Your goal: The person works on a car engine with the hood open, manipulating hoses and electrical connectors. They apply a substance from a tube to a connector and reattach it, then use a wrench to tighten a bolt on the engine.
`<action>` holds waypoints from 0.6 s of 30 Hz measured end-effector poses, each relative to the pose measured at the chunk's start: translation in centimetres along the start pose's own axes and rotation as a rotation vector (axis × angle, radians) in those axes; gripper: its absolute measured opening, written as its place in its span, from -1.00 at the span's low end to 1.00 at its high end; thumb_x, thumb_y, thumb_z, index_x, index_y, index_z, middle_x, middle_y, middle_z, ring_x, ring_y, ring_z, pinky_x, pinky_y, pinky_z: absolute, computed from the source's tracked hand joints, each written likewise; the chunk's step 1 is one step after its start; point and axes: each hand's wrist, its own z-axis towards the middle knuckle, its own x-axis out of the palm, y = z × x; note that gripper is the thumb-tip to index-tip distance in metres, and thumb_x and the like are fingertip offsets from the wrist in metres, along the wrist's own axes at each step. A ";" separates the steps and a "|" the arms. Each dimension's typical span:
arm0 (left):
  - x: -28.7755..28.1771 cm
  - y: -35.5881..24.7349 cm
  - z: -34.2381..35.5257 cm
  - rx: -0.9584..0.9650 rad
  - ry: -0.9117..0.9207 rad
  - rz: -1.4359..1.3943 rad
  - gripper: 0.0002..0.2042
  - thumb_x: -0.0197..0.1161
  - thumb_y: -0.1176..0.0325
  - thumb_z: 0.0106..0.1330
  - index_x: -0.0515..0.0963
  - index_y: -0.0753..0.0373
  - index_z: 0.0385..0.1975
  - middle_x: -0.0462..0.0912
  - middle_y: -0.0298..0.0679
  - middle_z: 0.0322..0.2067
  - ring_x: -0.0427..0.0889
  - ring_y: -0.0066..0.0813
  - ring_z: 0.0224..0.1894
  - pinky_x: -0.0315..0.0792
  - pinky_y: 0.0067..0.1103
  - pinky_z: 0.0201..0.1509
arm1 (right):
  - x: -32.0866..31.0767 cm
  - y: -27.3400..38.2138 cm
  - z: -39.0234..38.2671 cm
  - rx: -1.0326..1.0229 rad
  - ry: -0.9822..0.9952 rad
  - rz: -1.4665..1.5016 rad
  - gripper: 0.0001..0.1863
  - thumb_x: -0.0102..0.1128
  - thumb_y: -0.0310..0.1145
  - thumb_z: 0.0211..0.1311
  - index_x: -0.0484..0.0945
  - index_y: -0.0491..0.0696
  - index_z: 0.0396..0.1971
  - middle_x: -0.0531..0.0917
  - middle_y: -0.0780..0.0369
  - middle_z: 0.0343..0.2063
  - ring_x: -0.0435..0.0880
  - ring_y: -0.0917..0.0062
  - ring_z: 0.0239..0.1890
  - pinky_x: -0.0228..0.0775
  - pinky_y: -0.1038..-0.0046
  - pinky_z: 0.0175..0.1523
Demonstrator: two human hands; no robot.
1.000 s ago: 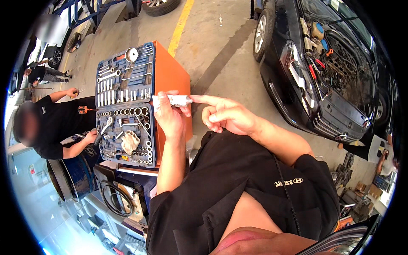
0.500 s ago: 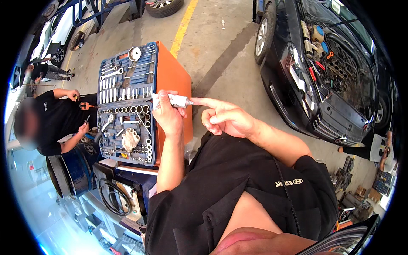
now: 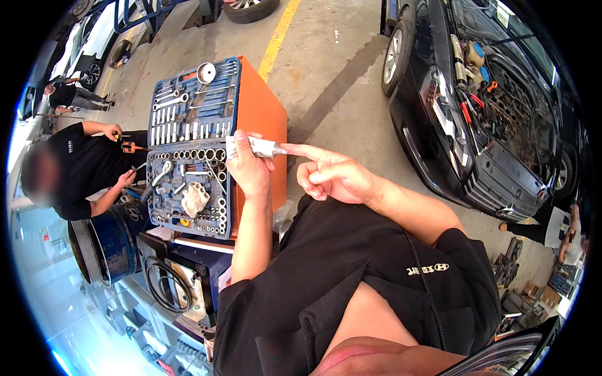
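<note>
Marking: the black shirt (image 3: 351,241), below the grip, carries a pale oval emblem and lettering on the chest. The print on the tube (image 3: 266,148) is too small to read.

Grip, left hand (image 3: 249,172): the thumb and fingers are closed around the rear part of the tube, pinching it between them. The tube lies nearly level, its narrow nozzle end directed to the right of the grip.

Grip, right hand (image 3: 338,175): the index finger is extended to the left, its tip set against the nozzle end. The remaining fingers are curled, with the thumb beside them; whether they press on the palm cannot be told.

Materials: the tube is a slim, silvery-white cylinder with a wrinkled surface. Immediately left of the gripping hand, a blue tool case (image 3: 236,94) lies unfolded, its moulded recesses fitted with shiny metal sockets and wrenches. A crumpled whitish cloth item (image 3: 195,198) lies on its lower half, and a round metal cup (image 3: 205,73) on its upper half. Behind the grip is a smooth, flat-sided orange cabinet (image 3: 262,103).
</note>
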 end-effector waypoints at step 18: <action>-1.5 0.3 0.7 0.021 -0.012 0.004 -0.56 0.08 0.00 0.66 0.52 0.31 -0.31 0.58 -0.18 -0.65 0.42 -0.55 -0.82 0.25 -0.62 -0.81 | 0.0 -0.5 0.9 0.018 0.037 0.041 -0.11 0.17 -0.41 0.36 0.01 -0.07 0.64 0.56 0.24 -0.30 0.50 0.61 -0.34 0.37 0.55 -0.23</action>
